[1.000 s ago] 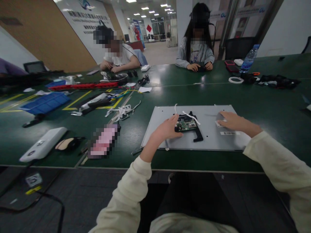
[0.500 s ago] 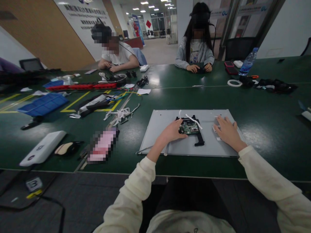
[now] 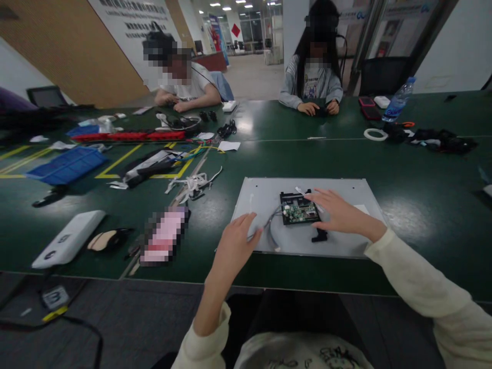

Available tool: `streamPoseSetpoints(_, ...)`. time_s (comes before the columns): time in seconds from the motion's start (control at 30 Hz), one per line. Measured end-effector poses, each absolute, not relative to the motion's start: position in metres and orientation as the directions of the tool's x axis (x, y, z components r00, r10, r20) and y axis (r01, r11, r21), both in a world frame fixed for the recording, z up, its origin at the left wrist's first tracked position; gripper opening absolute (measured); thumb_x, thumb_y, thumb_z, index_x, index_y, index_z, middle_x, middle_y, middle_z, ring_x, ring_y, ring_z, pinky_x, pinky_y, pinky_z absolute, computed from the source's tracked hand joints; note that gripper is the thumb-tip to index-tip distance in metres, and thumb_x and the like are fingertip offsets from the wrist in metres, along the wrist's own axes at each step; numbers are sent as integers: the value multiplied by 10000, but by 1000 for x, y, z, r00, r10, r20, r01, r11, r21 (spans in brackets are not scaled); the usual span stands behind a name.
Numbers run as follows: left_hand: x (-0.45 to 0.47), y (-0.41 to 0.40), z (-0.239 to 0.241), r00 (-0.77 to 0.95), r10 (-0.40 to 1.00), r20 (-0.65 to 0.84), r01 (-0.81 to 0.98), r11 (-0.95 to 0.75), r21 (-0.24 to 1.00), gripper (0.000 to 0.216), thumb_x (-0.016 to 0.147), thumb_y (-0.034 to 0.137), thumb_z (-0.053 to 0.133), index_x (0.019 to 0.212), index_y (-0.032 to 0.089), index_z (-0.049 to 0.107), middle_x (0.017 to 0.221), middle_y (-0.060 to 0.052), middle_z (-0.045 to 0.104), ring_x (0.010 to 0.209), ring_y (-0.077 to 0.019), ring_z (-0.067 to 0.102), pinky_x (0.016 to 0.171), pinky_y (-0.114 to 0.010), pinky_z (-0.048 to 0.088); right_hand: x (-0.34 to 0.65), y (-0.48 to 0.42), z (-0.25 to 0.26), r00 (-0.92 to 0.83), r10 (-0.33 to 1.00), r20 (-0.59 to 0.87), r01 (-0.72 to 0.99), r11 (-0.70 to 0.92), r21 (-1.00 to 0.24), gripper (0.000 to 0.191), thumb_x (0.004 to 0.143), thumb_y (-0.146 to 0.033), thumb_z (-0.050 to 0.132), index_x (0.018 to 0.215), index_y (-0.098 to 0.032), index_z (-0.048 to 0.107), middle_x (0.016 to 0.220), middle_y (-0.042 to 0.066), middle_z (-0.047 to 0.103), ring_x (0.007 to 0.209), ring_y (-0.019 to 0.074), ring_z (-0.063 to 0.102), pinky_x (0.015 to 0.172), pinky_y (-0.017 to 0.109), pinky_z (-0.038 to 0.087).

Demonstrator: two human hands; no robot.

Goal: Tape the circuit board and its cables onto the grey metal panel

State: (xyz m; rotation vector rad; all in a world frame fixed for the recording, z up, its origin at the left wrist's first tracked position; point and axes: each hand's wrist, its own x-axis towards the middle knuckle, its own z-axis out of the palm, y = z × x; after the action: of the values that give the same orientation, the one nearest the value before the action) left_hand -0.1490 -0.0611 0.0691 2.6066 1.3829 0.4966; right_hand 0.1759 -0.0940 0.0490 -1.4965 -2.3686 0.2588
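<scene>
Green table (image 3: 346, 154) fills the view, long, dark, glossy; yellow tape lines at its left part. Open hall behind, ceiling lights, brown slatted wall at left with a white sign of lettering too small to read.

Landmark: grey metal panel (image 3: 269, 197), flat on the table, directly in front of the person.

Changes from half a second ago: the left hand (image 3: 235, 246) has left the circuit board (image 3: 299, 211) and now sits at the panel's near-left corner, fingers curled loosely, touching a thin grey cable (image 3: 269, 228) that loops from there toward the board; whether it pinches the cable, cannot tell. The right hand (image 3: 338, 215) has come off the panel's right part and now lies just right of the board, fingers spread flat, tips at the board's right edge, gripping nothing. The panel sits squarer to the view.

Circuit board: green, in a black bracket (image 3: 319, 236), at the panel's middle.

Two people sit at the table's far side beyond the panel, hands busy with small dark items.

Left of the panel: blue tray (image 3: 67, 164), white device (image 3: 69, 238), white ribbon tangle (image 3: 192, 182). Right and beyond: water bottle (image 3: 397, 100), tape roll (image 3: 375, 134).

No readable labels.
</scene>
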Motion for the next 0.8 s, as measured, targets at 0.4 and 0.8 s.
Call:
streamPoseSetpoints(0.4, -227, -61, 56, 579, 809, 105, 786, -588, 194, 175, 931, 234, 407, 987, 194, 568, 971, -62, 612, 938, -226, 566, 862, -381, 457, 156, -72, 12, -354, 917, 182, 876, 394, -280, 763, 814, -596, 518, 1439, -194, 341, 1470, 124, 388, 1383, 329, 288, 1113, 642, 105)
streamPoseSetpoints(0.8, -223, -56, 48, 577, 809, 115, 749, -580, 320, 157, 894, 243, 488, 1023, 195, 563, 1039, -68, 594, 976, -217, 548, 878, -382, 460, 169, -72, 5, -260, 947, 188, 897, 309, -316, 788, 799, -601, 532, 1448, -197, 343, 1471, 119, 388, 1368, 325, 321, 1101, 600, 208)
